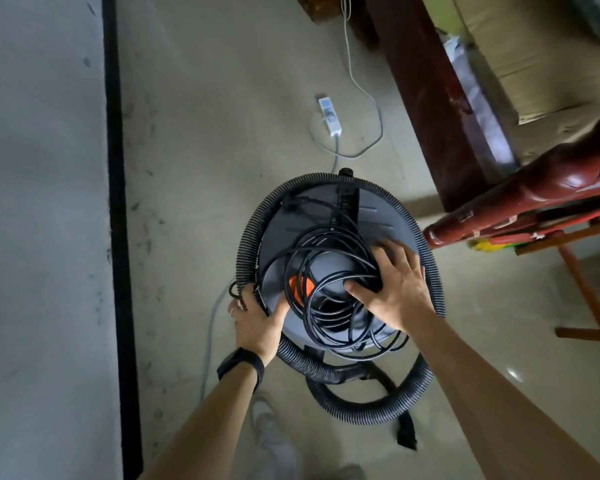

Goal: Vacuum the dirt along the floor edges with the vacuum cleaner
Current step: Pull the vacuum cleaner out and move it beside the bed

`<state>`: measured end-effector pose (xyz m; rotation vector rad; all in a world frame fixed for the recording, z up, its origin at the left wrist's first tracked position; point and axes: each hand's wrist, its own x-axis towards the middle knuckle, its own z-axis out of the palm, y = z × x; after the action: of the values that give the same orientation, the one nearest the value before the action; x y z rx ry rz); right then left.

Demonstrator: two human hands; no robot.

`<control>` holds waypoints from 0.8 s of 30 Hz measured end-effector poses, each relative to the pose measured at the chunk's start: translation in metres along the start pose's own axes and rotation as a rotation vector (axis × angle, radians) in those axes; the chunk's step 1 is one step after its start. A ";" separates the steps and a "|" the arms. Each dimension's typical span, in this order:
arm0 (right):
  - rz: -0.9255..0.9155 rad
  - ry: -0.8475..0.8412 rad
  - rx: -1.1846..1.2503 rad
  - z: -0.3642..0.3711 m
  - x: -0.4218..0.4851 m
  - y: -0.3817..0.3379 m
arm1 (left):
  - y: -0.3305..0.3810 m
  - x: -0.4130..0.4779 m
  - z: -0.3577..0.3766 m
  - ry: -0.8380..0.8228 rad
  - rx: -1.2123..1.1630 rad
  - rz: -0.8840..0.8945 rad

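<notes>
A: Where's the vacuum cleaner [378, 216]?
B: On the floor, centre frame; left hand [257, 323] curls round its corrugated hose [371, 415] at eight o'clock; right hand [395, 289] lies spread on the coiled power cord [329, 325].
A: Handling?
B: Probably a heavy canister; hose and cord are floppy; grip the rigid body.

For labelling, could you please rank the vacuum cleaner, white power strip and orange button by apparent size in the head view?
1. vacuum cleaner
2. white power strip, orange button: alike, unranked; cable partly covers the button

A white plastic power strip [329, 116] lies with its thin white cable [347, 57] looping near a dark red wooden beam [426, 98]; a brown cardboard box [534, 46] sits beyond.
</notes>
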<state>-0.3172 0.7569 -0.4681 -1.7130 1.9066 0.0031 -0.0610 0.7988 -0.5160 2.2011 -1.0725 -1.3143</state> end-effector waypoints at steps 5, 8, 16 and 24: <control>0.004 0.021 -0.020 -0.024 0.052 -0.007 | 0.041 0.042 -0.004 -0.051 0.007 0.020; 0.018 0.046 -0.042 -0.036 0.079 -0.007 | 0.066 0.064 -0.002 -0.086 0.039 -0.007; -0.055 0.009 -0.105 -0.051 0.117 -0.003 | 0.092 0.079 0.002 -0.051 0.126 -0.028; -0.099 -0.144 -0.179 -0.063 0.137 -0.008 | 0.105 0.073 -0.004 -0.081 0.177 -0.104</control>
<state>-0.3376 0.6077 -0.4681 -1.8696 1.7591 0.2588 -0.0817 0.6752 -0.4909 2.3788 -1.1586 -1.4128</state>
